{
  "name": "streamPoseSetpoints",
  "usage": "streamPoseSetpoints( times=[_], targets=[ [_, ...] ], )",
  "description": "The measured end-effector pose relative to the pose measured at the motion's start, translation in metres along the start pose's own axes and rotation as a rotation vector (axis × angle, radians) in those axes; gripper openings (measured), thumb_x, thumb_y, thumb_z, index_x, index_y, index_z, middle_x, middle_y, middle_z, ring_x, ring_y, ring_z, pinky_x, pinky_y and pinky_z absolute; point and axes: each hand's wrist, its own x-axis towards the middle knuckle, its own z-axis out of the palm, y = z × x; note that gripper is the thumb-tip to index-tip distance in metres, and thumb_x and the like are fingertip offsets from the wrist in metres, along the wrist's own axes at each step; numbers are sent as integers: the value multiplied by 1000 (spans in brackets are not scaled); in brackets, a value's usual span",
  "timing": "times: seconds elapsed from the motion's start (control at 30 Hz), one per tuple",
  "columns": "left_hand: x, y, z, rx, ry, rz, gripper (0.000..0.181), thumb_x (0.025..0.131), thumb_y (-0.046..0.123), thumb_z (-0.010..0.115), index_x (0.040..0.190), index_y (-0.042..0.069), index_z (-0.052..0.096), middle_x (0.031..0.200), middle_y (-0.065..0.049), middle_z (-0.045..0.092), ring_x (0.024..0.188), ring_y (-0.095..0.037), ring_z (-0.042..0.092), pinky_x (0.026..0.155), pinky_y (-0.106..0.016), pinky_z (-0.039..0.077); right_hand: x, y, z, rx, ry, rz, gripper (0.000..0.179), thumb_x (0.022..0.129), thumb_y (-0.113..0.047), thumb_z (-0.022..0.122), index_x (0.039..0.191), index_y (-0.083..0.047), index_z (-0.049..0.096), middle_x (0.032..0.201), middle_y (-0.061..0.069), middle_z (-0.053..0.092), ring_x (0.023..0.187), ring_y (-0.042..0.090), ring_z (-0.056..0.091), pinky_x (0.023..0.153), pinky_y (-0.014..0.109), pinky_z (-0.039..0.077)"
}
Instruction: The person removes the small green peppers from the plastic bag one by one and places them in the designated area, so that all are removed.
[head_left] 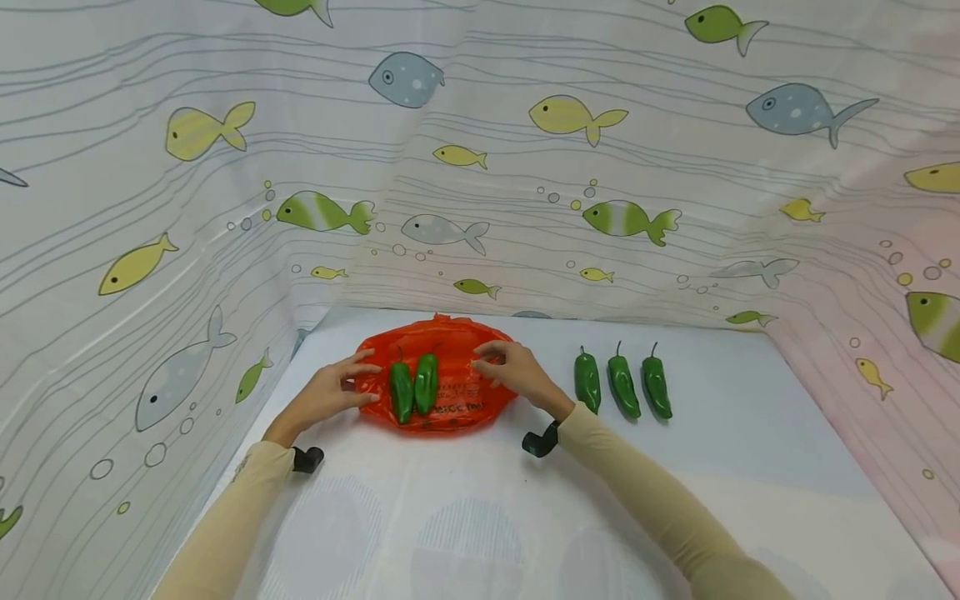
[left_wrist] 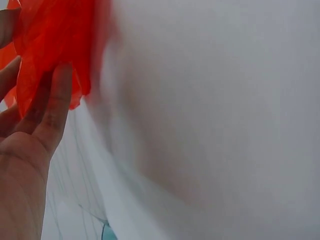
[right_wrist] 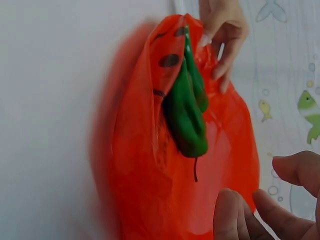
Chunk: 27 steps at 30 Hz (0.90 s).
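A red plastic bag [head_left: 465, 417] with dark printing lies spread on the table, and two green peppers [head_left: 426, 384] rest side by side on it, stems pointing away. In the right wrist view the bag's printed edge rises beside the peppers [right_wrist: 186, 117]. At the bag's left edge is my left hand [head_left: 330, 393], its fingers spread and touching the red plastic, as the left wrist view also shows with the fingers [left_wrist: 56, 107] against it. Over the bag's right side hovers my right hand [head_left: 517, 372], fingers loosely bent, with nothing between thumb and fingertips.
Three more green peppers [head_left: 622, 387] stand in a row on the white table [head_left: 735, 433], right of my right hand. Curtains with a fish print [head_left: 480, 192] enclose the table at the back and both sides. A black wrist device [head_left: 542, 440] sits at my right wrist.
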Motion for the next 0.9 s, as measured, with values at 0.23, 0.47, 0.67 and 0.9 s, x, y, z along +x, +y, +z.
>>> streamPoseSetpoints(
  times=[0.23,0.47,0.67,0.9],
  targets=[
    [0,1,0,-6,-7,5,53,89,28,82,137,11,66,165,-10,34,145,-40,38,105,-54,46,3,-5,16,-5,-14,-1,46,98,-32,73,134,-5,65,112,6,71,91,38,73,89,44,57],
    [0,3,0,-15,-6,4,53,90,28,81,137,11,66,165,-11,33,147,-42,34,107,-57,45,10,-9,32,21,-33,4,49,96,-33,74,135,-3,65,111,5,69,90,40,72,88,51,57],
    [1,3,0,-12,-6,-6,50,90,26,81,136,12,67,166,-10,33,147,-41,34,107,-56,45,18,-11,48,50,-52,21,48,97,-29,74,135,-3,64,107,6,69,92,40,71,87,49,58],
    [1,2,1,-7,-5,-16,50,89,26,82,136,13,67,166,-10,31,148,-42,32,107,-56,45,27,-14,64,78,-56,38,45,96,-26,75,133,-1,65,103,6,69,92,38,71,84,45,60]
  ],
)
